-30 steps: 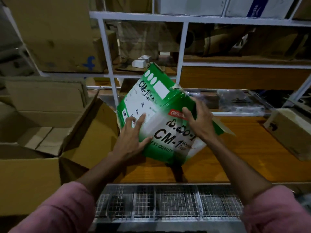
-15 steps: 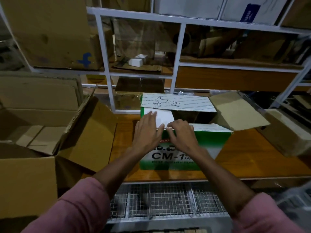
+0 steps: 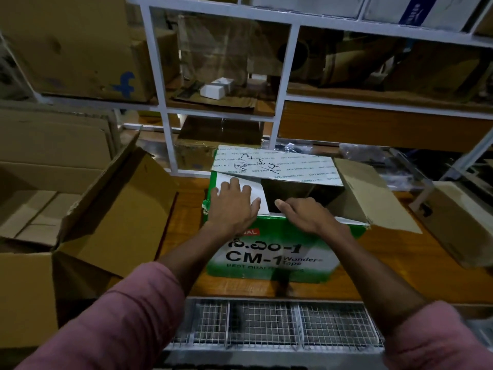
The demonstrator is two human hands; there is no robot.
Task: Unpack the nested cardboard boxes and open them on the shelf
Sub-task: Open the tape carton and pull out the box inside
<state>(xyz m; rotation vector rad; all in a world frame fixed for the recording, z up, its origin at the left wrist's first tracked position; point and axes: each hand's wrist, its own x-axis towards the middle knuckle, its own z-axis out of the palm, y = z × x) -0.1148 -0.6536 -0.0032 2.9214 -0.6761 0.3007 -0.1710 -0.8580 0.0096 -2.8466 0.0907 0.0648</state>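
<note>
the left hand (image 3: 234,206) lies flat with its fingers (image 3: 232,186) spread on the white left flap (image 3: 254,193) of the green box (image 3: 277,252), pressing rather than gripping. the right hand (image 3: 309,217) rests on the near rim of the box, fingers loosely curled, thumb pointing left over the dark opening; whether it pinches the near flap underneath cannot be told, since the hand hides that edge.

a second ago the box was tilted up in the air between both hands; half a second ago it was already down on the shelf (image 3: 400,263) with the two hands close together over the middle seam. now the hands have drawn apart, the left one further onto its flap and the right one along the near edge, and more of the dark inside shows. so the box is set down and squarely upright, and the step in hand looks to be spreading the top flaps. the opening is partly done.

the box stands on the wooden shelf board, right in front of the person, its printed green and white face towards the camera. the far flap (image 3: 274,166), white with small repeated print and pen scribbles, stands up and back. the right flap (image 3: 373,198), plain brown inside, hangs out past the box's right side. the cardboard looks thin and a bit creased, with a small tear at the near left corner. nothing can be made out in the shadow inside.

an open brown carton (image 3: 80,222) sits just left of the shelf.
</note>
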